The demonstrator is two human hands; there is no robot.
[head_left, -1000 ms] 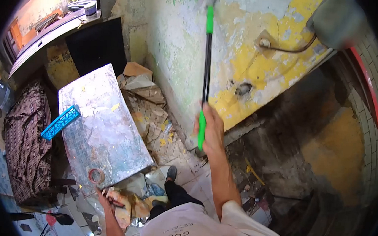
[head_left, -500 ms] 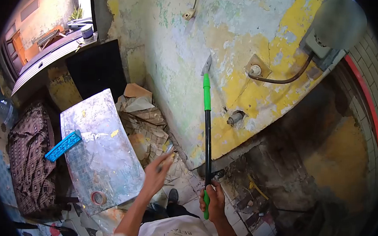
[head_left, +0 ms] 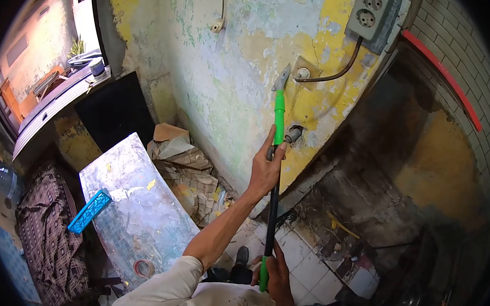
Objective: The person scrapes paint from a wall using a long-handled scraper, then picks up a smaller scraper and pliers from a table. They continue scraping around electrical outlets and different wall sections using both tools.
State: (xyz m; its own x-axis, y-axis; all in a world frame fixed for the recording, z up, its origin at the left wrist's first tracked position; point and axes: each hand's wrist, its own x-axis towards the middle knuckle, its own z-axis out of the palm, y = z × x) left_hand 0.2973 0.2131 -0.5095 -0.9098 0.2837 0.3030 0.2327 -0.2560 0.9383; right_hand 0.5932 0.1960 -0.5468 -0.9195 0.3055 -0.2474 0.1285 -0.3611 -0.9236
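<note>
A long-handled scraper (head_left: 273, 211) with a black pole and green ends stands nearly upright in front of me. Its metal blade (head_left: 282, 78) is at the peeling yellow and pale wall (head_left: 243, 85); whether it touches cannot be told. My left hand (head_left: 266, 168) is closed round the pole just below the upper green sleeve, its index finger lying along it. Down near my waist, my right hand (head_left: 279, 276) grips the pole at the lower green end. Close to the left fingertips, a pipe stub (head_left: 294, 134) sticks out of a hole in the wall.
A double socket (head_left: 366, 17) with a cable (head_left: 339, 73) is mounted at upper right. At left, a worn board-like table (head_left: 135, 202) bears a blue plastic piece (head_left: 90, 211) and a tape roll (head_left: 143, 268). Cardboard (head_left: 170, 133) and debris lie along the wall's foot.
My left hand has risen from beside the table and taken hold of the pole. The scraper's blade has shifted right across the wall towards the cable fitting. The camera view has turned rightward.
</note>
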